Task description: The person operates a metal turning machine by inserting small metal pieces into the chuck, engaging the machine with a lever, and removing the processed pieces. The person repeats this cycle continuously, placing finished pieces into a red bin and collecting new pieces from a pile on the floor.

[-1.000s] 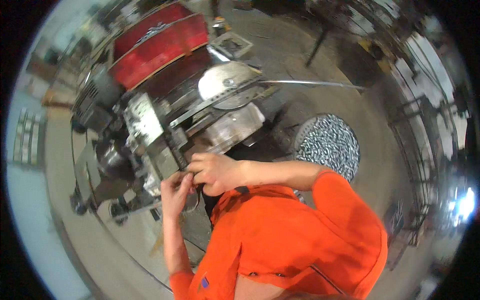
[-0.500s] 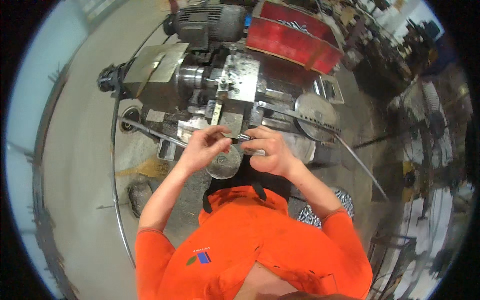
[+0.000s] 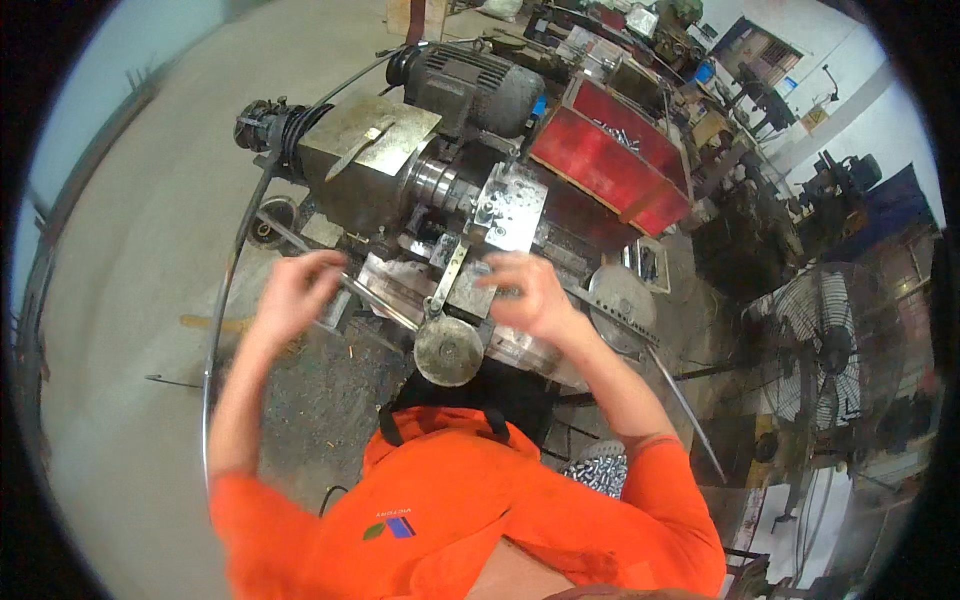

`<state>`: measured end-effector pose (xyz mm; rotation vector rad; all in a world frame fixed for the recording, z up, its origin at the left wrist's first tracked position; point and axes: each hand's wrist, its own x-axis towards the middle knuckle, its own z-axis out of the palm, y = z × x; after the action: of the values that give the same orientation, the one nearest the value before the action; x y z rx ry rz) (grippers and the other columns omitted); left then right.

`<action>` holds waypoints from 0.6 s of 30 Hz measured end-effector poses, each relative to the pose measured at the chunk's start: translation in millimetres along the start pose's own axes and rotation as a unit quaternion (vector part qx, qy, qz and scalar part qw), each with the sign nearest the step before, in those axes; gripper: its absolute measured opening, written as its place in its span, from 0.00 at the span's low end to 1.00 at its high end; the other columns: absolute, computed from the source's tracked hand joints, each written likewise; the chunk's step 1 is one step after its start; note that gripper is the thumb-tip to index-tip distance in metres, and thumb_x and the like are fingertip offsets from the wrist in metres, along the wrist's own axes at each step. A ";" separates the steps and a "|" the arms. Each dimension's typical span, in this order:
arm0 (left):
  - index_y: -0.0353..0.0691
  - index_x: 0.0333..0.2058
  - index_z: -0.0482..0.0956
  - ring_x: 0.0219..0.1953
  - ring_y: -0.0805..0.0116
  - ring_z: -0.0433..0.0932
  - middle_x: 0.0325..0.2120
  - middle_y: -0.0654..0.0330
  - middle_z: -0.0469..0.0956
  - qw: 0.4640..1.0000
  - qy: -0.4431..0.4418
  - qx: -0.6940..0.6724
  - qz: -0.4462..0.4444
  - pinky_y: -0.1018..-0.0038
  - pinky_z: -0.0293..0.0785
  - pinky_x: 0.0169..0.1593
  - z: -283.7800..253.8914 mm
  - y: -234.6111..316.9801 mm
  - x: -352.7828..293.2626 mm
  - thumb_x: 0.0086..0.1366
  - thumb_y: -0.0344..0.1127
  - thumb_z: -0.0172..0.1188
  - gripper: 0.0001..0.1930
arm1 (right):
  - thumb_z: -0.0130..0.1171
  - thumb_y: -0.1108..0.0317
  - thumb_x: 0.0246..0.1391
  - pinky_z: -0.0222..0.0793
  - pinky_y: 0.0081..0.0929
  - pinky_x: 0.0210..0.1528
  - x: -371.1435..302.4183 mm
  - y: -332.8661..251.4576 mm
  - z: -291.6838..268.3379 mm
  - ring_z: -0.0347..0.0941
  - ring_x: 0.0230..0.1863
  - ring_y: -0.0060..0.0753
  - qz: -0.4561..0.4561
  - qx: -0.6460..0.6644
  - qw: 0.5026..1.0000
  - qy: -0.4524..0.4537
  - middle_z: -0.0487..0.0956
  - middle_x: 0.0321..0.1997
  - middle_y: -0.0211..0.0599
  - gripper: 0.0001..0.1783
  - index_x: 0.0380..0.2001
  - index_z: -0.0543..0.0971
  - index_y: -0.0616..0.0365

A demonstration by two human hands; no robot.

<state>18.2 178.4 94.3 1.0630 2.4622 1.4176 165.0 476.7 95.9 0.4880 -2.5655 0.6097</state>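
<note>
My left hand (image 3: 296, 292), blurred by motion, is raised over the long metal lever rod (image 3: 385, 308) at the left of a small lathe. Its fingers and thumb are spread apart, and nothing shows between them. My right hand (image 3: 532, 297) hovers right of the flat slide block (image 3: 468, 292) with its fingers bent. Those fingertips are smeared, and whether they hold a small part is hidden. Between the hands a narrow metal bar (image 3: 452, 272) runs down toward a round grey disc (image 3: 448, 352). Farther off are the spindle chuck (image 3: 437, 185) and the shiny tool block (image 3: 512, 205).
A red box (image 3: 605, 160) with metal parts stands behind the lathe, beside a motor (image 3: 470, 90). A spatula-like tool (image 3: 352, 155) lies on the headstock. At right are a perforated bar (image 3: 615, 315), another rod (image 3: 690, 415) and a fan (image 3: 825, 345). A container of small metal pieces (image 3: 598, 470) sits by my right side.
My hands, close together over the disc before, have moved apart: the left toward the lever rod, the right up beside the slide. The small metal cylinder at my right fingers no longer shows.
</note>
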 end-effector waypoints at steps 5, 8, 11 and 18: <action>0.41 0.40 0.78 0.29 0.49 0.77 0.25 0.49 0.78 0.918 0.104 0.364 -0.116 0.61 0.73 0.35 -97.4 -79.1 -35.9 0.56 0.31 0.55 0.12 | 0.56 0.65 0.27 0.69 0.35 0.44 77.5 68.8 25.3 0.70 0.37 0.48 0.067 -0.176 0.979 -0.075 0.78 0.36 0.42 0.16 0.25 0.83 0.56; 0.39 0.42 0.76 0.29 0.51 0.78 0.26 0.47 0.78 0.915 0.086 0.362 -0.156 0.63 0.73 0.34 -121.0 -114.4 -73.7 0.56 0.32 0.56 0.14 | 0.56 0.65 0.26 0.69 0.35 0.47 94.4 107.5 55.9 0.71 0.39 0.47 0.188 -0.183 0.956 -0.128 0.79 0.33 0.42 0.16 0.26 0.84 0.52; 0.35 0.43 0.74 0.28 0.53 0.78 0.24 0.45 0.77 0.946 0.055 0.175 -0.267 0.64 0.72 0.33 -111.1 -102.0 -98.8 0.55 0.35 0.59 0.18 | 0.56 0.63 0.28 0.70 0.34 0.46 105.2 109.8 62.7 0.73 0.40 0.48 0.224 -0.170 0.943 -0.177 0.80 0.30 0.46 0.17 0.27 0.85 0.49; 0.31 0.34 0.74 0.28 0.45 0.76 0.23 0.44 0.76 0.884 0.105 0.350 -0.293 0.57 0.71 0.34 -80.5 -148.1 -106.2 0.51 0.36 0.61 0.15 | 0.56 0.64 0.26 0.72 0.35 0.42 108.5 104.1 63.1 0.76 0.35 0.51 0.249 -0.049 0.958 -0.131 0.79 0.29 0.52 0.18 0.27 0.83 0.56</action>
<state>-12.2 7.7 -3.7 0.1324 3.1477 0.4771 7.9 508.0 65.6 -0.1346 -2.9763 0.6090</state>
